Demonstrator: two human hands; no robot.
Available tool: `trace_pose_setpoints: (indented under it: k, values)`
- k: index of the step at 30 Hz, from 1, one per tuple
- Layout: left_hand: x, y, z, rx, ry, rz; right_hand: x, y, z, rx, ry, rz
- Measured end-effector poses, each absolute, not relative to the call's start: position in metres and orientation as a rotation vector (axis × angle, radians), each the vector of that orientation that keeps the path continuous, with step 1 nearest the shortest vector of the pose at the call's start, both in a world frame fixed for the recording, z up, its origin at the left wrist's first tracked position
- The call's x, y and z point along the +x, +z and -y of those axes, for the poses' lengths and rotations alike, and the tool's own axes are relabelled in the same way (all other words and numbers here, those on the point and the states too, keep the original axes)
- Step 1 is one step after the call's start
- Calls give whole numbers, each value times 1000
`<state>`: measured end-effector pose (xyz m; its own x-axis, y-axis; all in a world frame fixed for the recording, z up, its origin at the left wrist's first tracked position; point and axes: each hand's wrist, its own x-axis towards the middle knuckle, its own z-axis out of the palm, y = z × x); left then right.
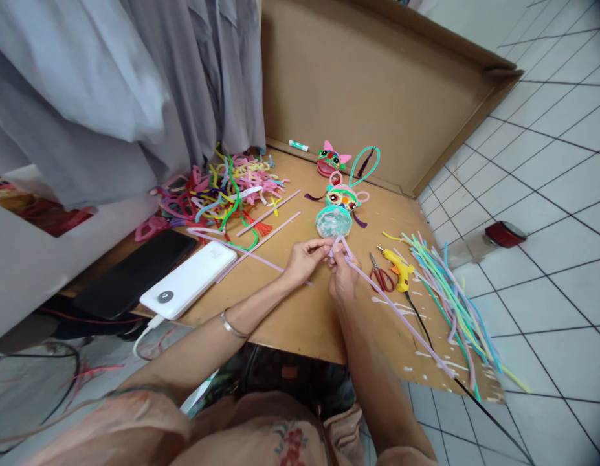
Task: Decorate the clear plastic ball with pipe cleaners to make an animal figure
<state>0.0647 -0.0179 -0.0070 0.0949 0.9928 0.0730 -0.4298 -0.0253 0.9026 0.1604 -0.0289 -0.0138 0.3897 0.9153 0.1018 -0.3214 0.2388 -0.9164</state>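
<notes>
My left hand (305,257) and my right hand (342,275) meet over a cardboard sheet (300,310), both pinching a lilac pipe cleaner (397,310) bent into a small loop between the fingertips. One long end trails down to the right past my right wrist, another runs left under my left hand. Just beyond the fingers stands a pipe-cleaner figure (339,207) with big eyes on a pale green ball. A second small pink-eared figure (330,159) sits behind it.
A tangled heap of coloured pipe cleaners (222,188) lies at the left, a bundle of straight ones (450,298) at the right. Red scissors (381,275) and a yellow glue gun (398,266) lie by my right hand. A white power bank (188,279) and black phone (134,272) sit left.
</notes>
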Motion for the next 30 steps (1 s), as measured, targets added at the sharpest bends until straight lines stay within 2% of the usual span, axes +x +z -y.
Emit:
trace_pose_setpoints:
  k: [30]
  values:
    - [68,-7,17,789,1328,-648,154,-18,25,-970,906,746]
